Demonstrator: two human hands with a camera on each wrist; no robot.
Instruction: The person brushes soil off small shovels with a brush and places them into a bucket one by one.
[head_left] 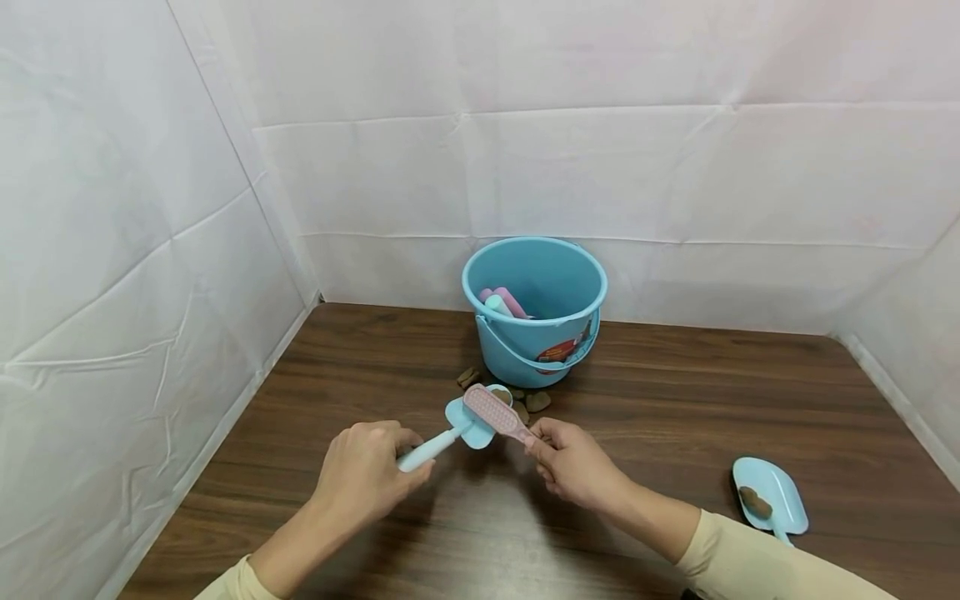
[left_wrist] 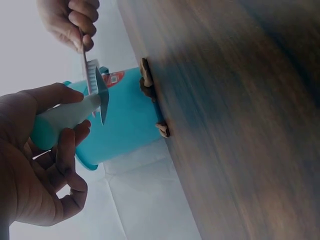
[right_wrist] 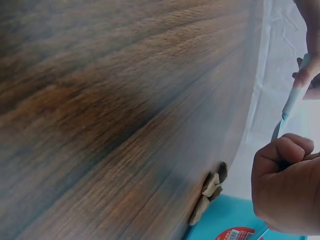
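My left hand (head_left: 367,468) holds a small light-blue toy shovel (head_left: 478,435) by its pale handle, thumb and fingertips pinching it in the left wrist view. In my right hand (head_left: 576,462) is a pink brush (head_left: 491,408), gripped by its thin handle. The brush head lies across the shovel blade, bristles facing it (left_wrist: 103,100); whether they press on it I cannot tell. Both tools are held above the table, before a blue bucket (head_left: 517,354). Several brown stones (head_left: 538,398) lie at the bucket's foot. One brown piece shows beside the brush, on or behind the blade.
Pink and pale-blue handles (head_left: 510,302) stick up inside the bucket, whose handle hangs down in front. Far right on the brown table (head_left: 645,400) lies another light-blue scoop (head_left: 783,496) with a brown stone (head_left: 755,502) in it. White sheets (head_left: 600,175) enclose the table's back and sides.
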